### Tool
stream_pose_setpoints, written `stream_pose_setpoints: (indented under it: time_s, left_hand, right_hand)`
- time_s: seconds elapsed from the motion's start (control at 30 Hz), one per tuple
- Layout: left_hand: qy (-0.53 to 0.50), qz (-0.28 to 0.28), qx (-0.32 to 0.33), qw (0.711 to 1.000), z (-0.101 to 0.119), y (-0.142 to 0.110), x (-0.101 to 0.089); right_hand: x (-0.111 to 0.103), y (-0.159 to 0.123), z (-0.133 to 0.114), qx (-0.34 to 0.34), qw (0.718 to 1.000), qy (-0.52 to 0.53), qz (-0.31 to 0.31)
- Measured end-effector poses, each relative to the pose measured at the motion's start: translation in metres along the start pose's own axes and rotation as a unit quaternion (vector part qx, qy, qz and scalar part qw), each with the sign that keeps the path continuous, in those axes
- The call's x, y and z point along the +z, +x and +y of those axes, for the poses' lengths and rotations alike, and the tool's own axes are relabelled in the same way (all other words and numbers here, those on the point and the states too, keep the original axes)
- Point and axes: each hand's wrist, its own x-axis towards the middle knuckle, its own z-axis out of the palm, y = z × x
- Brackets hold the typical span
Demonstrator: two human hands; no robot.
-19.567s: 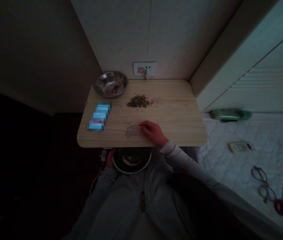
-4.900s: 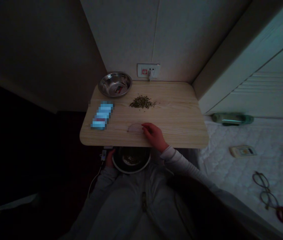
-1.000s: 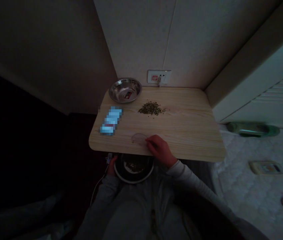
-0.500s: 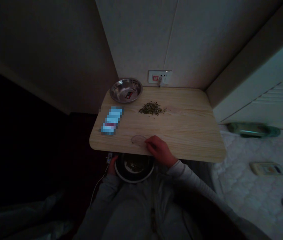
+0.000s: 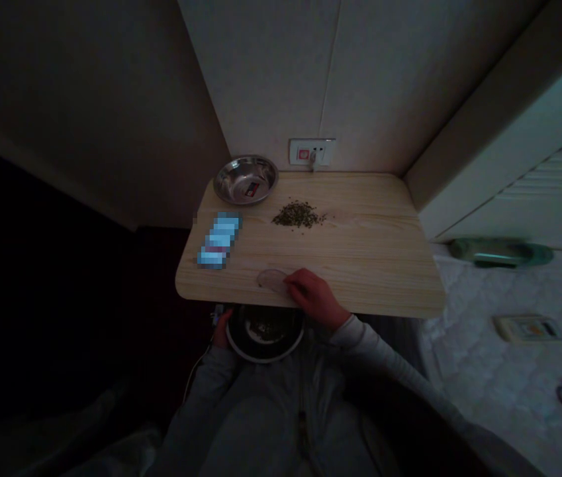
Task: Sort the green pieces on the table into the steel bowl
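My left hand (image 5: 222,330) grips the left side of a dark bowl with a pale rim (image 5: 263,360), held just below the table's front edge. Some small bits show inside it, too dim to name. Over the front edge of the table (image 5: 380,268), the fingers of my right hand (image 5: 314,298) are pinched on the right side of a thin clear round piece (image 5: 271,281), which looks like a plastic lid or dish. A loose pile of small greenish-brown bits (image 5: 296,215), like seeds or dried herbs, lies farther back on the wood.
A shiny metal bowl (image 5: 237,173) with a label inside stands at the back left. In front of it lies a lit, blurred-out phone (image 5: 219,240). A wall socket (image 5: 312,152) holds a plug. On the bed at right are a green bottle (image 5: 502,252) and a pale device (image 5: 529,328).
The view has shifted a little, so everything sits slightly farther left. Both hands keep their holds, and the pile looks the same.
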Motion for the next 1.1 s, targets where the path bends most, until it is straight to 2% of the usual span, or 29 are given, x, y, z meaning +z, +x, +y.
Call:
stream_pose_setpoints:
  time_s: [0.27, 0.47, 0.7, 0.97, 1.1]
  left_hand:
    - [0.008, -0.004, -0.030, 1.000, 0.004, -0.004, 0.004]
    - [-0.002, -0.007, 0.003, 1.000, 0.000, 0.006, -0.002]
    - [0.013, -0.004, -0.024, 1.000, 0.001, 0.005, -0.002]
    - [0.014, -0.008, -0.012, 1.000, -0.001, 0.007, -0.006]
    - [0.014, -0.005, -0.005, 1.000, 0.001, 0.003, -0.003]
  right_hand:
    - [-0.001, 0.001, -0.001, 0.001, 1.000, 0.001, -0.009]
    - [-0.001, 0.000, 0.000, 0.001, 1.000, -0.001, -0.022]
    - [-0.001, 0.001, 0.001, -0.006, 1.000, 0.002, -0.020]
    - [-0.001, 0.001, -0.001, -0.011, 0.999, 0.009, -0.036]
    - [-0.001, 0.001, -0.002, -0.012, 0.999, 0.012, -0.046]
